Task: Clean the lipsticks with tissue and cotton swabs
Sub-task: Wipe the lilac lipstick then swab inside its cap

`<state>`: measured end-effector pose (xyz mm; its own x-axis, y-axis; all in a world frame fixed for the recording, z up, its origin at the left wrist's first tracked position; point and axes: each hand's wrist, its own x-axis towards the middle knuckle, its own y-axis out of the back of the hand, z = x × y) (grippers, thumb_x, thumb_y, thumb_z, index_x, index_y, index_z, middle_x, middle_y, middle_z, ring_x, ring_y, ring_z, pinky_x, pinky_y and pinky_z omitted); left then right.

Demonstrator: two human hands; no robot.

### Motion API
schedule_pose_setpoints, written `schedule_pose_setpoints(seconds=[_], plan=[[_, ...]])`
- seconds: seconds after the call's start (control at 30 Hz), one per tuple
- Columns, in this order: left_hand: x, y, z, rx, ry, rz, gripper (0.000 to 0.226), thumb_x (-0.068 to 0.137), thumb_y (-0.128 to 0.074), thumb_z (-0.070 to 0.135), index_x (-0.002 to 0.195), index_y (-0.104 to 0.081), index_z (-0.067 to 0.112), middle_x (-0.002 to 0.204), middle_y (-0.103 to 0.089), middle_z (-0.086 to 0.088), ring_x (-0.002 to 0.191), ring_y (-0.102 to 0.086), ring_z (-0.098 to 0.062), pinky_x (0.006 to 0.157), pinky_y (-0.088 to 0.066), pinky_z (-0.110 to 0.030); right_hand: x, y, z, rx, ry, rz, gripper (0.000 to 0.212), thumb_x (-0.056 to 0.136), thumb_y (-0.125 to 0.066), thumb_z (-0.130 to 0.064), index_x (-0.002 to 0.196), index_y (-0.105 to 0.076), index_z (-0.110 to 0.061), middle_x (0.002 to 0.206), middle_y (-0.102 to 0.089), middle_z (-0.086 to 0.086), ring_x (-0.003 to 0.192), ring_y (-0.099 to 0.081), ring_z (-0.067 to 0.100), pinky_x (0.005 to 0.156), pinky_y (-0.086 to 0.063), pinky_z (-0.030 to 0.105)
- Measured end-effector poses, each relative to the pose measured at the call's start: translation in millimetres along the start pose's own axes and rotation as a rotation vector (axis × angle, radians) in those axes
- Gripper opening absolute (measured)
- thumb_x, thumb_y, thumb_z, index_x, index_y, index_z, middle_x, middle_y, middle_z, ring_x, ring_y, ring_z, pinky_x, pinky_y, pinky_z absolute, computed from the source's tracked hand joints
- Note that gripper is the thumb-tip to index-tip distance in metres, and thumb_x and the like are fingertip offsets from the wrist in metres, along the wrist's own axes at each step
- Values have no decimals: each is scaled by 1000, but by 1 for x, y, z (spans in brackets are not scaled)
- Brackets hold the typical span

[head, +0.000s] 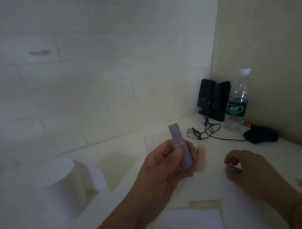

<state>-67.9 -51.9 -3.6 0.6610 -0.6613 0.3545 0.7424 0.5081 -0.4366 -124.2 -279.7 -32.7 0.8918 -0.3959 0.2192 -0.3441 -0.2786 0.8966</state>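
Sitting at the left edge of the tabletop (125, 162), a white tissue roll (62, 180) stands upright with a loose sheet trailing to its right. Left hand (160, 168) is raised mid-tabletop, fingers (177, 153) and thumb curled round a purple lipstick (180, 148); tube is near upright, long axis tilted a little, top end leaning left and toward the back wall. A peach lipstick (201, 157) shows just beside it on the right, and whether it lies on the tabletop or not is hard to tell through blur. Right hand (252, 171) is low by the right edge, fingers pinching a small purple-grey cap (232, 169), likely off the purple tube. A folded tissue (187, 222) lies at the near edge, between the two forearms. Back right corner: black speakers (214, 100), water bottle (237, 100), cable (211, 132), dark cloth (261, 134).

Key relation, as a judgement: tissue is below and toward the person from the held tube; right hand is nearer it but occupied, so the cap probably goes down first. No cotton swabs clearly visible.
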Motion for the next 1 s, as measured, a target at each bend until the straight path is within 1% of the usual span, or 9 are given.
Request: schedule_pose_setpoints(seconds=[0.1, 0.17, 0.27, 0.4, 0.5, 0.57, 0.67, 0.8, 1.0], plan=[[0, 0, 3, -115, 5, 14, 36, 72, -82, 30, 97, -70, 7, 88, -67, -12, 83, -69, -20, 72, -55, -29, 1, 1, 2, -43, -41, -52, 24, 83, -69, -31, 102, -56, -33, 105, -61, -5, 93, -54, 11, 85, -45, 26], [0, 0, 3, -150, 6, 36, 37, 70, -83, 30, 96, -71, 8, 88, -68, -12, 81, -69, -21, 69, -54, -28, -3, 9, -10, -89, -19, 84, 37, 82, -68, -42, 115, -56, -32, 111, -59, -8, 100, -55, 11, 87, -46, 28], [1, 0, 1, -114, -7, 82, 40, 65, -86, 35, 93, -72, 10, 87, -69, -9, 82, -68, -19, 68, -53, -28, -30, 23, -61, 373, 208, 431, 20, 80, -61, -52, 90, -60, -34, 81, -64, -16, 72, -62, 2, 60, -45, 11], [1, -1, -3, -34, -8, 130, 53, 63, -87, 38, 101, -68, 5, 93, -67, -13, 89, -60, -26, 85, -43, -42, -65, 15, -112, 966, 307, 201, 49, 60, -67, -73, 90, -61, -35, 88, -72, -10, 75, -68, 9, 60, -53, 19], [-1, -3, -3, -53, 4, 117, 57, 61, -89, 35, 103, -69, 2, 96, -66, -18, 94, -57, -33, 91, -41, -50, -66, 9, -118, 1192, 284, 210, 33, 63, -86, -36, 85, -64, -25, 80, -75, -2, 65, -69, 12, 58, -54, 20], [-1, -6, -3, -58, -9, 111, 54, 57, -91, 37, 99, -74, 9, 95, -70, -14, 91, -62, -29, 88, -47, -42, -63, 9, -117, 1220, 247, 264, 28, 59, -79, -16, 84, -64, -14, 76, -75, -1, 62, -69, 13, 58, -55, 21], [-1, -8, -3, -92, -25, 136, 50, 54, -91, 40, 96, -76, 17, 93, -73, -10, 83, -66, -20, 78, -52, -32, -61, 7, -113, 1200, 204, 324, 27, 58, -76, -15, 83, -66, -18, 81, -75, -1, 71, -71, 16, 63, -58, 28], [-1, -9, -6, -78, -54, 195, 49, 55, -90, 41, 94, -75, 15, 92, -72, -10, 85, -62, -24, 78, -48, -36, -61, 6, -112, 1143, 185, 353, 31, 57, -77, -22, 86, -67, -27, 80, -74, 0, 73, -71, 16, 63, -59, 31], [-3, -11, -5, -86, -52, 239, 37, 56, -88, 35, 86, -76, 17, 87, -73, -8, 81, -66, -20, 79, -49, -34, -63, 6, -113, 1119, 165, 349, 27, 56, -79, -21, 81, -69, -22, 78, -74, -1, 69, -71, 17, 61, -57, 25]])
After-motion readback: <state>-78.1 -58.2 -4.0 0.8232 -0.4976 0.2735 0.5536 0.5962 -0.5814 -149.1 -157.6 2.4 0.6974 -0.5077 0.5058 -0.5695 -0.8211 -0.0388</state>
